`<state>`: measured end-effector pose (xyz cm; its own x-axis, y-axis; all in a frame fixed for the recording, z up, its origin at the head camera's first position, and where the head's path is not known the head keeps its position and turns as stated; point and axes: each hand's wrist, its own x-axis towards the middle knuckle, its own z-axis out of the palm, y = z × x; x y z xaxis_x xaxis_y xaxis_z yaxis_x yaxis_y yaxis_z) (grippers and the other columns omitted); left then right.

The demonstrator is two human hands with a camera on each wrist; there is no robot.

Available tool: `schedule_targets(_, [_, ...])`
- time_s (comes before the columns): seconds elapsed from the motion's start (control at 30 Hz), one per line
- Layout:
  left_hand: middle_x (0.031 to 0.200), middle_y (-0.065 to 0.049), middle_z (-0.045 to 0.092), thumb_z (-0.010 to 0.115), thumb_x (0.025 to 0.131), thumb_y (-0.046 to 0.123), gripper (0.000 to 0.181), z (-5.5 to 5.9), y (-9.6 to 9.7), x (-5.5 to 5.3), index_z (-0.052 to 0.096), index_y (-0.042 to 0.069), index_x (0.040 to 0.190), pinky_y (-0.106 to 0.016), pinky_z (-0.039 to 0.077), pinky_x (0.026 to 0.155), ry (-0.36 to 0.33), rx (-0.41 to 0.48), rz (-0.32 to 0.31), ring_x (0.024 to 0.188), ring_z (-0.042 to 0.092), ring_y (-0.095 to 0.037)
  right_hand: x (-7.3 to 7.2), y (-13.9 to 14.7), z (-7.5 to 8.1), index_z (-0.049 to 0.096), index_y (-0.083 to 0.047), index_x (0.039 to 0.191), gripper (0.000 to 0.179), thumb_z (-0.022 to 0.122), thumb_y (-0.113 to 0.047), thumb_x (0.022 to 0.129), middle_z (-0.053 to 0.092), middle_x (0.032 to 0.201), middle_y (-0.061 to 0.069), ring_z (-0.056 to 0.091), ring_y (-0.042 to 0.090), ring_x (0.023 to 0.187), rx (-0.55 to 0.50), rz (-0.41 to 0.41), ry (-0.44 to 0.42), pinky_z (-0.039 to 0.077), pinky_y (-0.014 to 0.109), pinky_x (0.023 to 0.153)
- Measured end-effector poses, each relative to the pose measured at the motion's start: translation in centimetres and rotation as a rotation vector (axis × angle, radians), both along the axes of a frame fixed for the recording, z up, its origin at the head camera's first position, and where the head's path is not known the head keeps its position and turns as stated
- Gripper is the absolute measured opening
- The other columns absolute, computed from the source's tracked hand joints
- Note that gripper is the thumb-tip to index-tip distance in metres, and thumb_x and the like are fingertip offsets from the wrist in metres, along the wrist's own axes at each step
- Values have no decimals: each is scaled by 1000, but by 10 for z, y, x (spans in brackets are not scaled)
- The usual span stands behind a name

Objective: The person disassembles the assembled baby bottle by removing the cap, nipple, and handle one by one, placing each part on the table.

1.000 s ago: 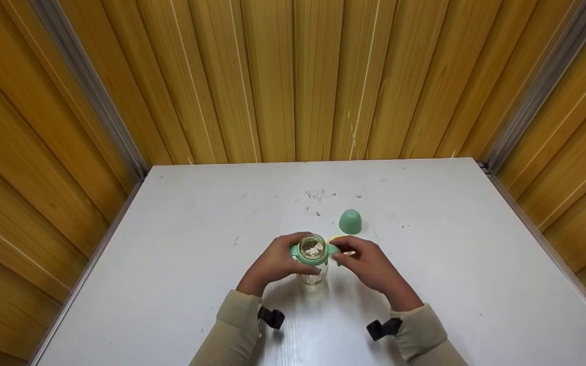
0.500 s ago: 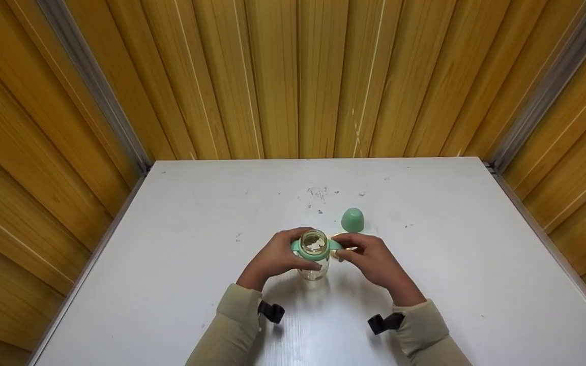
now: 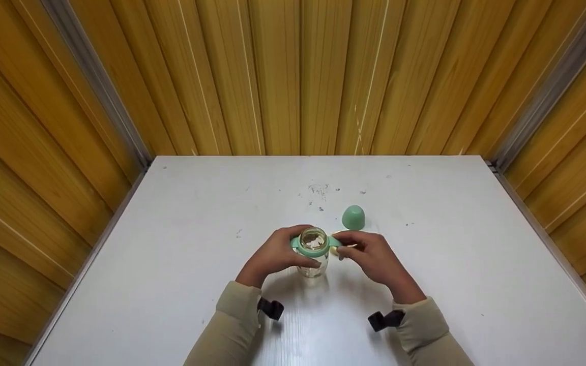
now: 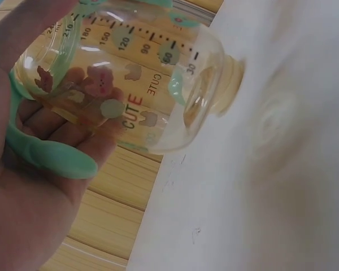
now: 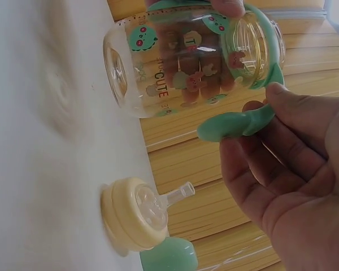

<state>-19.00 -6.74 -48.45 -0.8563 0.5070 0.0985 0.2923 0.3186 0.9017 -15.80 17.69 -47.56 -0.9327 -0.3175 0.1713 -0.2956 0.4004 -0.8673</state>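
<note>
A clear, amber-tinted baby bottle (image 3: pixel 312 271) stands upright and uncapped, its base close to the tabletop. Printed on its wall are cartoon figures and a measuring scale, seen in the left wrist view. A green ring with two handles circles its neck. My left hand (image 3: pixel 282 251) holds the bottle from the left, fingers behind and thumb across the front; one green handle (image 4: pixel 62 158) lies by that palm. On the opposite side, my right hand (image 3: pixel 372 256) pinches the other handle (image 5: pixel 231 125) between thumb and fingers.
A yellow bottle collar (image 5: pixel 133 214) with a clear spout sits on the white table (image 3: pixel 196 223), partly hidden behind my right hand in the head view. Behind it is a green domed cap (image 3: pixel 353 217). Wood-patterned panels (image 3: pixel 283 76) enclose the table's back and sides.
The head view has tilted a little, so everything sits slightly higher in the frame. Both hands keep their hold on the bottle and its handle, with hardly any visible movement.
</note>
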Motion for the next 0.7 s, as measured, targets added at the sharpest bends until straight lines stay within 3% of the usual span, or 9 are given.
schedule_targets(0.43, [124,-6,65,91,64,33,69,2,-2,3,61,26,126,-39,48,95,-10,1,-9,114,60,-30,12,-5,17,68,-9,118,28,66,-12,91,71,112,10,69,25,91,34,-8,-6,54,26,79])
schedule_targets(0.7, [124,-9,64,91,64,31,70,4,-5,5,60,24,127,-41,47,95,-11,14,-9,113,60,-29,3,-1,6,69,-21,116,27,69,-25,89,72,109,2,68,15,91,30,-19,10,54,27,79])
